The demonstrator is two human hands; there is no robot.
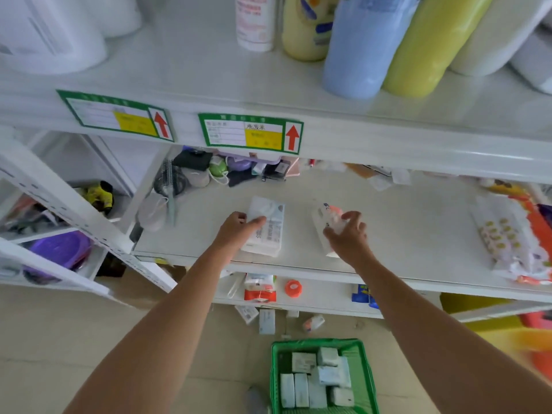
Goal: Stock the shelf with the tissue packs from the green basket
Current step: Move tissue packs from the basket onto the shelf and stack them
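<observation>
A white tissue pack (268,227) lies flat on the middle shelf (403,234), and my left hand (239,227) grips its left edge, thumb on top. My right hand (348,231) holds a second tissue pack (327,218), white with orange print, tilted just above the shelf board. On the floor below stands the green basket (276,372) holding several small white and pale blue tissue packs (316,377).
Combs, masks and small goods crowd the shelf's back left (194,174). Orange-and-white packs (513,234) lie at the right end. Bottles and rolls (358,43) stand on the upper shelf. Packs lie on the lower shelf (260,288) and the floor (265,321).
</observation>
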